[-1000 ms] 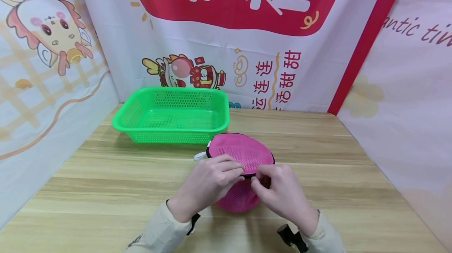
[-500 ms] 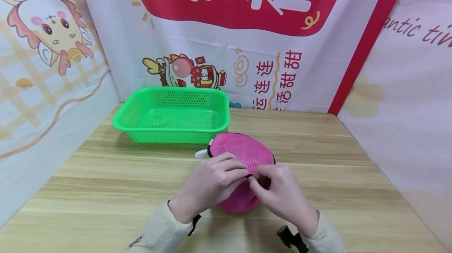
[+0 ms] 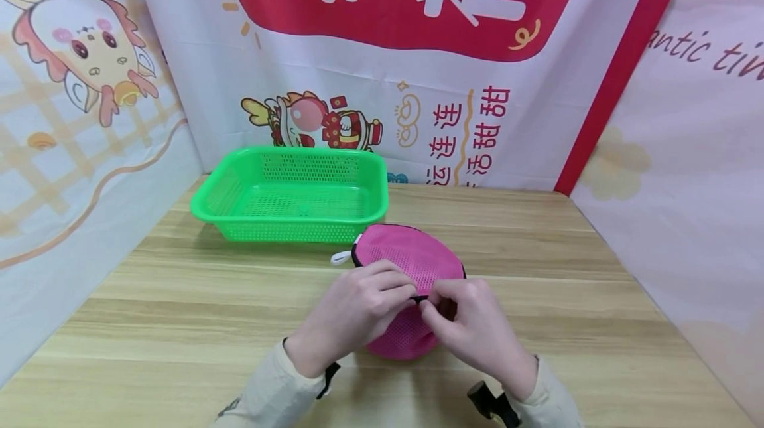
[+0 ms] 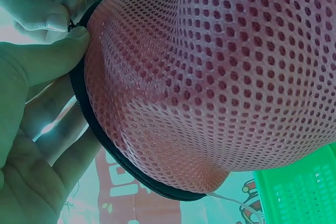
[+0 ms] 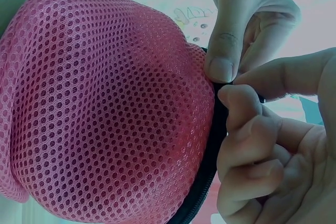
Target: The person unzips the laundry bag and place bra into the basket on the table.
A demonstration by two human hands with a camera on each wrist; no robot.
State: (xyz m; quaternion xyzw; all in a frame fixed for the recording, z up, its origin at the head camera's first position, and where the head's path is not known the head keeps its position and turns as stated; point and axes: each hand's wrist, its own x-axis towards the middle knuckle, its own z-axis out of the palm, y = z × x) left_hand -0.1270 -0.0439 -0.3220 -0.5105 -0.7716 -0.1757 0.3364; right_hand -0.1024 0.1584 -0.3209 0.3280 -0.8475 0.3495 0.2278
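A rounded pink mesh laundry bag (image 3: 408,252) stands on the table between both hands. Along its rim runs a black zipper (image 5: 209,156), and a white loop (image 3: 341,258) sticks out at the left. My left hand (image 3: 361,298) pinches the zipper edge at the near side, its thumb (image 4: 55,59) pressed on the black tape. Right beside it, my right hand (image 3: 474,318) pinches the zipper between thumb and index finger, the other fingers curled. A small black pull shows at its fingertips in the left wrist view. The mesh hides the bag's inside.
A green plastic basket (image 3: 289,221) with perforated sides stands behind the bag to the left, close to it. Printed cloth hangings (image 3: 513,123) enclose the wooden table (image 3: 537,235) at the back and both sides.
My left hand has slid slightly right along the zipper, then back a little. The right fingertips have shifted slightly left. The bag stays nearly in place.
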